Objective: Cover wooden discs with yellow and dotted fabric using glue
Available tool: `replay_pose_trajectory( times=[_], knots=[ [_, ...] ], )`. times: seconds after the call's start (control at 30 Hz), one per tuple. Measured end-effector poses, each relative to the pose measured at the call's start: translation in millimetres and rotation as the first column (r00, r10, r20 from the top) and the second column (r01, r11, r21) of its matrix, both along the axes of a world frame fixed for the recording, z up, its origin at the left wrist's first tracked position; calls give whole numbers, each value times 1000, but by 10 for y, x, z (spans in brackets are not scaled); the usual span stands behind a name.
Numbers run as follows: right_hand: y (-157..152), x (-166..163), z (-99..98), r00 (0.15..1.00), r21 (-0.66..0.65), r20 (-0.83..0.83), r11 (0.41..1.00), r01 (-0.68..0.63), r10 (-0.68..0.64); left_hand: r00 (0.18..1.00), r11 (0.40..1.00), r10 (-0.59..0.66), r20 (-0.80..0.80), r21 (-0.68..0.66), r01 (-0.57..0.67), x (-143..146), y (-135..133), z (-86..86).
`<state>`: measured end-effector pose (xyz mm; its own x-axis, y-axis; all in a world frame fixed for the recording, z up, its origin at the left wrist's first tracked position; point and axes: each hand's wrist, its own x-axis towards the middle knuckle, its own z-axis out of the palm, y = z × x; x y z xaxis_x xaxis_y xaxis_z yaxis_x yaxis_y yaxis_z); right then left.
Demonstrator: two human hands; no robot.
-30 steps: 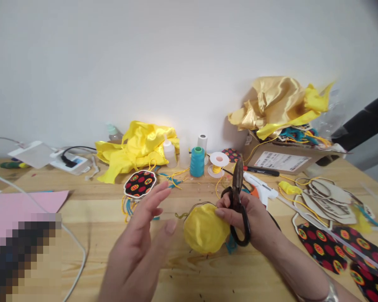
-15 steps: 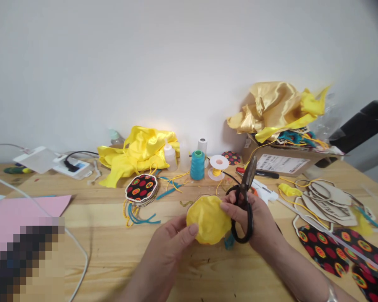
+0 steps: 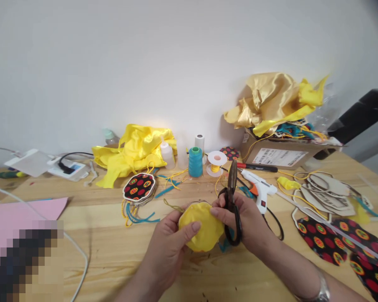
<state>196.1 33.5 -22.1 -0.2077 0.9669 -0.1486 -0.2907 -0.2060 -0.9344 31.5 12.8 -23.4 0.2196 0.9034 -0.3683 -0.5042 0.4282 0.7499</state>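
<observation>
A round, scalloped piece covered in yellow satin (image 3: pixel 206 233) is held up over the table between both hands. My left hand (image 3: pixel 170 245) grips its left side, thumb pressed on the front. Black-handled scissors (image 3: pixel 232 180) hang in my right hand (image 3: pixel 252 224), blades together and pointing up; the same hand's thumb and fingertips touch the piece's right edge. An olive cord (image 3: pixel 173 205) sticks out at the piece's upper left, and some blue ribbon (image 3: pixel 226 243) shows below its right side. Farther left lies a stack of shaped pieces topped with black patterned fabric (image 3: pixel 139 187).
Behind stand a blue thread cone (image 3: pixel 195 162), a white spool (image 3: pixel 217 158) and crumpled yellow satin (image 3: pixel 132 151). A glue gun (image 3: pixel 261 188) lies right of the scissors. Farther right are a cardboard box (image 3: pixel 280 157), wooden cutouts (image 3: pixel 326 199) and patterned fabric pieces (image 3: pixel 319 241). Pink paper (image 3: pixel 25 214) lies left.
Both hands have shifted slightly left and down with the yellow piece. The scissors have moved left, now more upright, and the glue gun shows more fully.
</observation>
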Motion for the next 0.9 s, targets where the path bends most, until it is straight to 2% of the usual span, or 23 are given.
replay_pose_trajectory(
  times=[0.23,0.53,0.77,0.9],
  knots=[
    [-1,21,-59,998,4,55,1000,-30,30,995,998,-60,-84,0,60,-73,-16,-20],
    [2,38,9,992,-9,124,1000,-17,18,976,988,-153,-153,-4,155,-154,-7,36],
    [-7,34,17,997,-44,70,999,-18,21,966,984,-178,-186,-9,180,-157,1,69],
    [3,34,44,999,-48,41,999,-7,9,973,988,-157,-171,-34,153,-148,10,63]
  ],
)
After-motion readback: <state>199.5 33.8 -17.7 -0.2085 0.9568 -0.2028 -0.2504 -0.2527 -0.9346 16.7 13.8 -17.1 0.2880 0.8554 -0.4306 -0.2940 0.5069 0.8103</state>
